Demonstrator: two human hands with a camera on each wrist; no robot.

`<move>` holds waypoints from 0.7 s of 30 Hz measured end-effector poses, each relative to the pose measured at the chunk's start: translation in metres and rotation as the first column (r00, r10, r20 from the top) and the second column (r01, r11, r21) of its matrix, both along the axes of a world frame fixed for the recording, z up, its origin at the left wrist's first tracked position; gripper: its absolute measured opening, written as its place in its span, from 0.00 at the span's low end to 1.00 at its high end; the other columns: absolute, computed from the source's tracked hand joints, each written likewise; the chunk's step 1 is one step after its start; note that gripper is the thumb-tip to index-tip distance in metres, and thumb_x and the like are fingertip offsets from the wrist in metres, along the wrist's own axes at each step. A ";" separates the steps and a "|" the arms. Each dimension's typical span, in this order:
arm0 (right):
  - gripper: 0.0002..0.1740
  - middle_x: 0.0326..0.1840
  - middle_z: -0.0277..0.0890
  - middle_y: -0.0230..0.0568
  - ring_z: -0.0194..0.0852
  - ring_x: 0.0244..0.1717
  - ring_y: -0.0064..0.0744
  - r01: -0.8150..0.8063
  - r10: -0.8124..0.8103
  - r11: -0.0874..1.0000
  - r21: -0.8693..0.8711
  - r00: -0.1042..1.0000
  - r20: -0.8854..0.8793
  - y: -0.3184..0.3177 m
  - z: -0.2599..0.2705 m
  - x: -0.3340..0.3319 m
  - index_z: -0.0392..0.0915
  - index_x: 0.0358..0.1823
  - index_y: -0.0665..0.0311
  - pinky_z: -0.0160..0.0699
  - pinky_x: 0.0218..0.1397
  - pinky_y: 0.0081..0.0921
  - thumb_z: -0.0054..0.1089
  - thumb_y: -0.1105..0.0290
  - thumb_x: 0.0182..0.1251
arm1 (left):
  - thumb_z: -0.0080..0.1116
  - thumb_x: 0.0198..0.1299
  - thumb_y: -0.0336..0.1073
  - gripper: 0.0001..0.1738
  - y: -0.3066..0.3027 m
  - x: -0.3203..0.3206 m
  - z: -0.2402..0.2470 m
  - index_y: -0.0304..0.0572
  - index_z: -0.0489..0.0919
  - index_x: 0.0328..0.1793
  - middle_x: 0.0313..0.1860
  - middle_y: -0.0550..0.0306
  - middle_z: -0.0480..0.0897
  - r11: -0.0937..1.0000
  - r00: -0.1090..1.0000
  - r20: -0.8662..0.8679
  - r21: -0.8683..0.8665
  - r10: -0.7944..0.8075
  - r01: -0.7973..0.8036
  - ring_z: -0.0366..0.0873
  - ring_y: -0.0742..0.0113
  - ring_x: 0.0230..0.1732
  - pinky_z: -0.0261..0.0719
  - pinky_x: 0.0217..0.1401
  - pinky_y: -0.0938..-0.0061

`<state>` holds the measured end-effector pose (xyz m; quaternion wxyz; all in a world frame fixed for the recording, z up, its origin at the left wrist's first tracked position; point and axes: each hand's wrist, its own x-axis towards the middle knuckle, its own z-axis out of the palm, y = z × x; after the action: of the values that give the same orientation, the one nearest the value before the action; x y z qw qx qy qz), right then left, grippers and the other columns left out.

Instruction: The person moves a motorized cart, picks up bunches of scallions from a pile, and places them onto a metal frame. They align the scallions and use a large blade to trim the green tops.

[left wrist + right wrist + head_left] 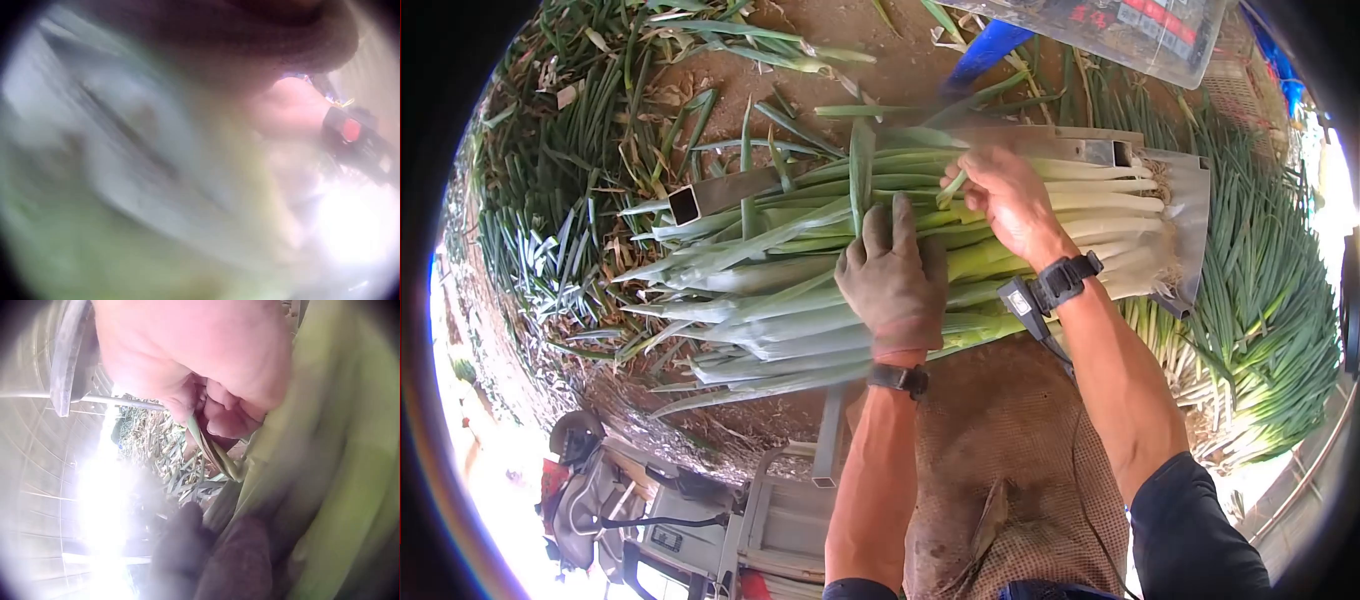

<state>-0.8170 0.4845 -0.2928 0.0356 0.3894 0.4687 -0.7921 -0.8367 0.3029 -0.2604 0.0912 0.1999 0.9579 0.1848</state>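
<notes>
A layer of long green onions (790,300) lies across a metal frame (730,192), white root ends to the right in the head view. The gloved left hand (892,282) rests on the green leaves, fingers extended. Just right of it, the bare right hand (1008,200) pinches a small leaf piece (954,186) above the stalks. In the right wrist view the curled fingers of the right hand (206,356) grip a thin, partly brown leaf strip (212,450) beside thick pale-green stalks (344,456). Blurred leaves (150,181) fill much of the left wrist view.
Cut leaves (550,200) cover the ground at the left. More green onions (1260,330) are piled at the right. A clear plastic bin (1120,30) stands at the top, near a blue object (990,52). A machine (650,520) is at lower left.
</notes>
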 end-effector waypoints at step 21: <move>0.18 0.59 0.77 0.48 0.76 0.61 0.34 -0.544 0.809 0.583 0.604 0.319 -0.493 -0.188 0.275 0.017 0.75 0.63 0.66 0.75 0.65 0.34 0.54 0.67 0.76 | 0.64 0.65 0.50 0.23 -0.001 -0.021 0.024 0.47 0.85 0.61 0.64 0.51 0.83 0.989 0.988 0.082 -0.052 -0.132 0.136 0.81 0.43 0.60 0.76 0.62 0.50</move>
<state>-0.7998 0.2961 -0.0174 0.1137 -0.2002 0.6841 -0.6922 -0.8579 0.3017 -0.2360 0.1468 0.2538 0.9428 0.1584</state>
